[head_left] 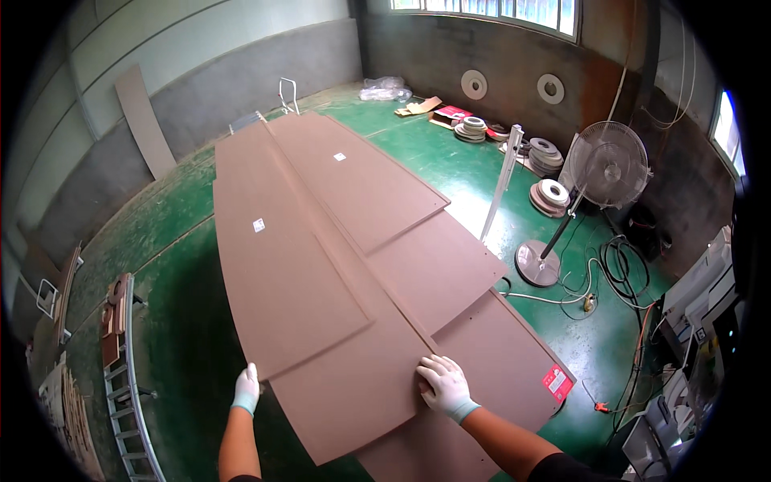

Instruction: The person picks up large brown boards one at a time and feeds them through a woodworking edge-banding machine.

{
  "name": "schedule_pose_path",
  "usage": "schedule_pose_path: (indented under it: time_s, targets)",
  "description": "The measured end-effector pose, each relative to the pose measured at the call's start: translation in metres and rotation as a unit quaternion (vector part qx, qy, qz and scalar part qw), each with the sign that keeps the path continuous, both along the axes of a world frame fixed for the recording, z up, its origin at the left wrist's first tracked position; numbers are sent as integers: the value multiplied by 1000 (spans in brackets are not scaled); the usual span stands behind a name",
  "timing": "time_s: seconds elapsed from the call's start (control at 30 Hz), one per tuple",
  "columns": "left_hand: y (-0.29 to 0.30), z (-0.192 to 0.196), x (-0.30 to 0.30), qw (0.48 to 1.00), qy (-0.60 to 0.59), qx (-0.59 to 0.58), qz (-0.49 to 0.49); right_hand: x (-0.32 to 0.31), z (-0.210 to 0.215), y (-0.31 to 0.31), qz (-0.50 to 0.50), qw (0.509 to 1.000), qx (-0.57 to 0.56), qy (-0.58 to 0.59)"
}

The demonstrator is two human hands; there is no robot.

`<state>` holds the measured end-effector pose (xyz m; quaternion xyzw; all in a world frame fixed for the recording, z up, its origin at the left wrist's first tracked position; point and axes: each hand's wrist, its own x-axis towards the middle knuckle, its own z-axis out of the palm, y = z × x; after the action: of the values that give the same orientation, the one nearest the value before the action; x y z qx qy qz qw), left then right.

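Observation:
Large flat brown panels lie in overlapping stacks in front of me. My left hand [247, 390], in a white glove, is closed at the left edge, by the near corner of the upper left panel [289, 297]; its thumb points up and its fingers are mostly hidden. Under that panel, a lower left panel [353, 402] juts out toward me. My right hand [446, 387], also gloved, has its fingers curled over the right near edge of this lower panel. Beside it, a right-hand panel [514, 353] carries a red and white label [556, 383] at its corner.
A standing fan [610, 166], coiled cables [618, 261] and rolls of edging tape [548, 197] stand to the right on the green floor [185, 321]. A metal roller rack [132, 410] is at the left. Machinery [683, 386] stands at the near right.

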<state>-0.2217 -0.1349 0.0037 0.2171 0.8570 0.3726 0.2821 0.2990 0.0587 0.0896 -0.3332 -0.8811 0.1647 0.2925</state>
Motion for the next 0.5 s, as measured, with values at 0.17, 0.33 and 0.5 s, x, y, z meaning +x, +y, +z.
schedule_pose_path:
  time_s: [0.17, 0.33, 0.5]
  targets:
    - [-88, 5, 92, 992, -123, -2, -14, 93, -13, -66, 13, 990, -138, 17]
    - [-157, 24, 186, 974, -223, -30, -6, 182, -25, -153, -60, 931, -360, -21]
    - [-198, 31, 281, 964, -258, -44, -44, 231, -36, -226, -88, 877, -472, 16]
